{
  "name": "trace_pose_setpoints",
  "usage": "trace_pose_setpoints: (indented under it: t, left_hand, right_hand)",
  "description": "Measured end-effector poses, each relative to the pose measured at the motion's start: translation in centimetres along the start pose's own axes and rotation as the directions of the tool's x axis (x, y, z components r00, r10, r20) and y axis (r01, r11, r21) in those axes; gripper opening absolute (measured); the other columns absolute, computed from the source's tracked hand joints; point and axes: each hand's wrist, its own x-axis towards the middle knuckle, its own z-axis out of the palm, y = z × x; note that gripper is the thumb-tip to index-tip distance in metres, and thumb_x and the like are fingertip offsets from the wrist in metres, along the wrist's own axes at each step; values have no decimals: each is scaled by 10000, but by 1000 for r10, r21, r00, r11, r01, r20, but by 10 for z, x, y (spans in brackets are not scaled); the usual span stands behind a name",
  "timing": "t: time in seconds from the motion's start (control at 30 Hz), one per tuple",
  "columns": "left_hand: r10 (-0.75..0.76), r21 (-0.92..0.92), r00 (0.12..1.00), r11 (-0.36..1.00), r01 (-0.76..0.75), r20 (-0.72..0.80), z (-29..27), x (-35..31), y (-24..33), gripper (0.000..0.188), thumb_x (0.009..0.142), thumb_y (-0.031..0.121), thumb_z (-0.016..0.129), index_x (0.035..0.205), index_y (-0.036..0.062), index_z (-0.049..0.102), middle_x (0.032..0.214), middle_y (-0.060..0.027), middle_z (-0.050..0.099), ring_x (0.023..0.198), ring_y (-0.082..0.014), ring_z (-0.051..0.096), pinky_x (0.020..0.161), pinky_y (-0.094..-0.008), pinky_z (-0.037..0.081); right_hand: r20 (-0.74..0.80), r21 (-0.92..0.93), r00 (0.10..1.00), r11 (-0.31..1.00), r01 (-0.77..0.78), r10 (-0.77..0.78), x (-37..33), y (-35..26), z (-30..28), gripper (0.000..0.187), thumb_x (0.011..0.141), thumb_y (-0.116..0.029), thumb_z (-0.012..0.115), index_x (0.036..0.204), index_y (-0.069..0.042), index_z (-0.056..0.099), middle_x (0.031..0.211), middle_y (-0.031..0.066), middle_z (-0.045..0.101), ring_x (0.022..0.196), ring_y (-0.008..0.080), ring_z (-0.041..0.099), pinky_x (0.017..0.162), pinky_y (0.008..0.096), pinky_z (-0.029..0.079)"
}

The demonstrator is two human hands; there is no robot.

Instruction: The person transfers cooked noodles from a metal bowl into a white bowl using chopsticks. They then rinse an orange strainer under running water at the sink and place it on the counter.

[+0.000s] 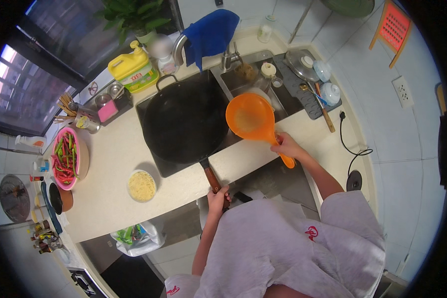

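My left hand (217, 199) is wrapped round the brown wooden handle (211, 178) of a large black wok (184, 121), which rests over the left part of the sink. In my right hand (286, 147) is the handle of an orange water ladle (250, 115). Its bowl is held to the right of the wok, over the sink's divider and front rim. Something pale shows inside the bowl, but I cannot tell whether it is water. Below the tap (227, 60), the right basin holds a white-topped jar (268, 70) and other items partly hidden by the ladle.
A bowl of pale yellow shreds (141, 186) sits on the counter left of the wok handle. Farther left stands a pink basin (86, 154) of red and green chillies. Behind the wok is a yellow detergent jug (132, 68). A blue cloth (209, 35) drapes over the tap.
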Motion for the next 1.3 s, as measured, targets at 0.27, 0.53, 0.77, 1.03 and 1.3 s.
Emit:
trace_pose_setpoints:
  t: [0.27,0.53,0.77,1.03,1.3]
  left_hand:
    - [611,968,784,247,-50,-115,14,-44,75,451,927,349,410,779,-16,631,678,-255,602,665,-416,608,618,-457,487]
    - [593,459,793,672,-582,136,57,-2,88,242,939,203,459,911,-10,570,695,-103,602,610,-176,598,606,-293,490]
    - [-170,172,881,980,103,441,144,-20,78,461,912,395,484,1271,125,381,1139,-66,536,1078,-208,524,850,-397,458]
    - [3,-87,896,995,40,445,136,-5,105,241,910,257,533,1061,70,558,951,-23,612,865,-128,589,748,-250,457]
    - [113,-208,942,977,-47,315,121,-21,122,146,947,155,456,991,33,522,846,-54,590,716,-135,574,754,-305,512]
  right_hand:
    - [-136,64,989,997,-47,55,-17,-18,2,263,708,-61,638,955,5,581,714,10,561,577,103,526,531,259,424]
    - [-288,42,954,996,-79,88,-32,-40,18,197,726,-87,640,888,10,587,672,24,578,560,106,541,540,253,435]
    - [-177,263,984,964,25,23,-33,-46,47,158,781,-132,610,867,-2,584,677,24,585,582,97,549,555,249,440]
    - [-128,117,952,949,292,-277,-44,-81,86,215,733,-192,582,838,-5,574,718,138,594,632,305,571,634,343,472]
    - [-125,-380,903,860,340,-412,-72,-126,65,239,770,-195,606,649,3,547,540,112,521,457,202,513,471,290,392]
